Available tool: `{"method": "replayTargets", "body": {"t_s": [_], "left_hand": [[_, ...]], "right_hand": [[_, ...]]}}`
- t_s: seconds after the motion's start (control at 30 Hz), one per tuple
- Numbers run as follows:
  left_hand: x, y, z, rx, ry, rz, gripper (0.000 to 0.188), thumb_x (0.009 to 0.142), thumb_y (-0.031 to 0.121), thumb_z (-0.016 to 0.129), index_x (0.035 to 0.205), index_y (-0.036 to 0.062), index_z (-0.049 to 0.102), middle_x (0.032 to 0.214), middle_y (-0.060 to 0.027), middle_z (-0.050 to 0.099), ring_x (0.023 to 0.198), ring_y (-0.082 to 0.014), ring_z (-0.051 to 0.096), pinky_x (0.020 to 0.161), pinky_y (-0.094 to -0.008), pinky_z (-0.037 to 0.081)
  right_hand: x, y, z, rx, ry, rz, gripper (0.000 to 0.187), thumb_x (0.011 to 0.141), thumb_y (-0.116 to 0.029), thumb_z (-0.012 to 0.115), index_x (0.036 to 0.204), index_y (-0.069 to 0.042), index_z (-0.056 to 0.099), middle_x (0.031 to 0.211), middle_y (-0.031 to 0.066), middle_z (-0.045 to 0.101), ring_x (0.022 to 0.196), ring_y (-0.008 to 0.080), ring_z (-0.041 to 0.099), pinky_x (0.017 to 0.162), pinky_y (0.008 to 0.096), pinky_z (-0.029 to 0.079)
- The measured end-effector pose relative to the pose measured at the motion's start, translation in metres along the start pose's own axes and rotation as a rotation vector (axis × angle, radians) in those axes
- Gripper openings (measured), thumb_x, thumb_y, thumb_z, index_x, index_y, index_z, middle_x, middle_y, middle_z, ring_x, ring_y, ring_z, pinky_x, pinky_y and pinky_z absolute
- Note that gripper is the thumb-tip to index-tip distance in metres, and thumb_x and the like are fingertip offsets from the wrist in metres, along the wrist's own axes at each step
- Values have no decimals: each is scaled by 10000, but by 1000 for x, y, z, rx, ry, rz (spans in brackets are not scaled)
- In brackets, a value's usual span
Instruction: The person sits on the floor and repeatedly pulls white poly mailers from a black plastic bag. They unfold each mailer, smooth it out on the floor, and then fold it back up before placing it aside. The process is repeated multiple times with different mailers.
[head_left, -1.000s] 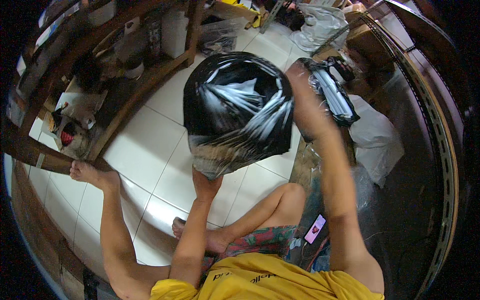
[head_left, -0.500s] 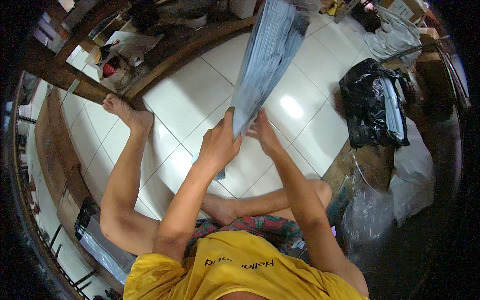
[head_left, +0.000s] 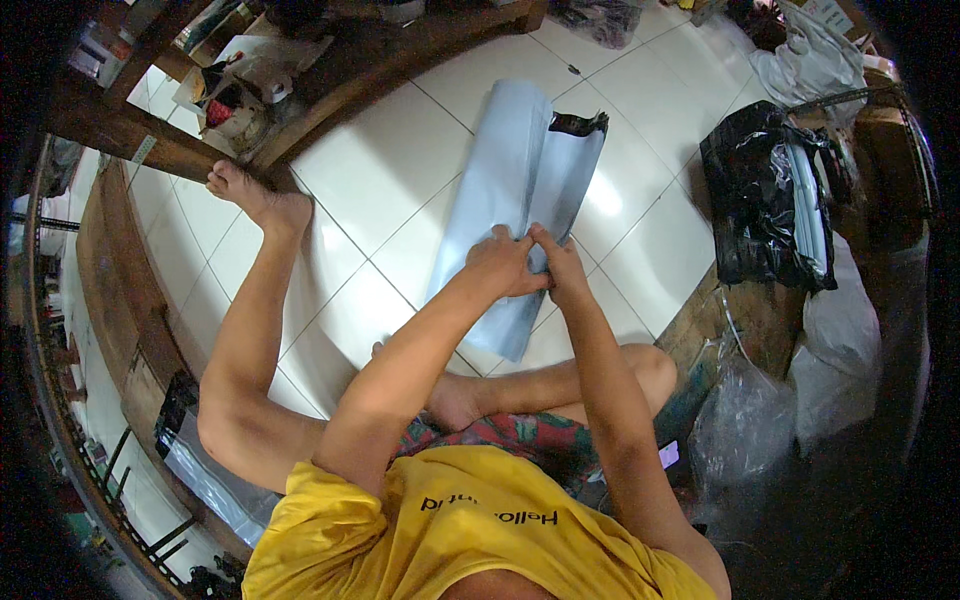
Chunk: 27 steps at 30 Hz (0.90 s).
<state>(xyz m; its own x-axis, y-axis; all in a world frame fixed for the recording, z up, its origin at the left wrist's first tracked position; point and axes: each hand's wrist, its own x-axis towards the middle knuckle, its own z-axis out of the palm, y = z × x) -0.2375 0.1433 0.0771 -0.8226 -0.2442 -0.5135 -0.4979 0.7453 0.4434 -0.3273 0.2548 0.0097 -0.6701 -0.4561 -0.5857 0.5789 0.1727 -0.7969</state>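
A pale blue plastic bag, or a stack of such bags [head_left: 490, 170], lies before me over the floor tiles, long and folded lengthwise. Its far right end shows a black inner side. My left hand [head_left: 508, 265] lies on the middle of the plastic with its fingers bent around the fold. Close against it, my right hand [head_left: 562, 270] grips the right edge of the same plastic, thumb on top. The fingertips under the plastic are hidden, and whether it is one bag or several I cannot tell.
On the right stands a black plastic bag [head_left: 745, 200] with folded pale blue sheets [head_left: 808, 215] inside. Clear plastic [head_left: 745, 420] lies nearer me. A wooden beam [head_left: 390, 90] crosses the far left. My left leg [head_left: 240, 350] stretches out; my right leg [head_left: 540, 390] is folded.
The pale blue plastic has come down from an upright, fanned position and now lies flatter and folded. My right hand has closed on it, beside my left hand.
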Motion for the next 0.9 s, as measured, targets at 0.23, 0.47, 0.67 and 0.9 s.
{"method": "replayTargets", "body": {"t_s": [0.23, 0.47, 0.67, 0.9], "left_hand": [[2, 1, 27, 223, 13, -7, 601, 887, 474, 642, 1405, 181, 560, 1623, -189, 190, 1404, -498, 300, 987, -749, 369], [6, -17, 39, 318, 248, -4, 600, 813, 313, 744, 1359, 163, 548, 1630, -214, 148, 1403, -529, 252, 989, -774, 346], [11, -99, 10, 127, 374, -216, 708, 796, 200, 721, 1375, 46, 346, 1579, -310, 186, 1282, -573, 427, 988, -617, 485], [10, -186, -52, -470, 353, -393, 940, 798, 430, 706, 1494, -34, 277, 1356, -346, 532, 1247, -428, 565, 1060, -418, 462]], "right_hand": [[29, 44, -47, -136, 75, 75, 533, 838, -174, 766, 1266, 74, 568, 1179, 197, 672, 1001, 310, 673, 858, 421, 544], [35, 67, -37, -298, 205, -77, 379, 833, -88, 740, 1160, 71, 633, 1016, 156, 715, 855, 257, 689, 767, 387, 552], [44, 76, -35, -439, 273, -126, 349, 833, -92, 746, 1135, 54, 650, 1002, 146, 710, 832, 232, 673, 754, 373, 542], [48, 75, -39, -455, 273, -142, 345, 843, -105, 745, 1138, 46, 648, 1010, 117, 700, 840, 224, 664, 750, 373, 539]]}}
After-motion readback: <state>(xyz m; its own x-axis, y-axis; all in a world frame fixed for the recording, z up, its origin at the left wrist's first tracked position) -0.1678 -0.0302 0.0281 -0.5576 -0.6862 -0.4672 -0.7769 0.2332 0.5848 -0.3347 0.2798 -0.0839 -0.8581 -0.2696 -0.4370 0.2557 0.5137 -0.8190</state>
